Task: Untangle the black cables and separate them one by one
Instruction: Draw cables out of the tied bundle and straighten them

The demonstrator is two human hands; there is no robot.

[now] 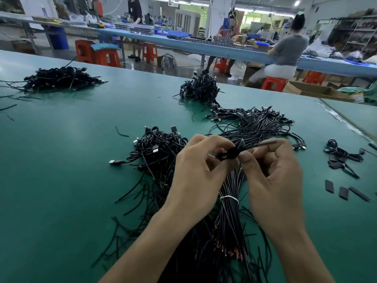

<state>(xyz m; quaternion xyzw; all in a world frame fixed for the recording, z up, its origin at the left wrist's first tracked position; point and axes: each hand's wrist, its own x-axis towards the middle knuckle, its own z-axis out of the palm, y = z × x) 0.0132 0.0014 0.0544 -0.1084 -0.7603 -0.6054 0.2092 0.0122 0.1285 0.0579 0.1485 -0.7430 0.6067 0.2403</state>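
Green table (71,160): black cable heaps (159,150), tied bundle (229,211), loose cable offcuts (122,132), flat black sleeve pieces (343,193).

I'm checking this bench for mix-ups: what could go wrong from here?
The white tie binds the bundle, so pulling the cable that the left hand and right hand pinch may tighten the tangle. Bare wire ends at the bundle's foot could snag. A freed cable could drop into the nearby pile.

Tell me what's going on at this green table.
A person's left hand and right hand both pinch a black cable, apparently working it free above a bundle tied with a white band. Other heaps of cables lie around it on the green table, and most look tangled.
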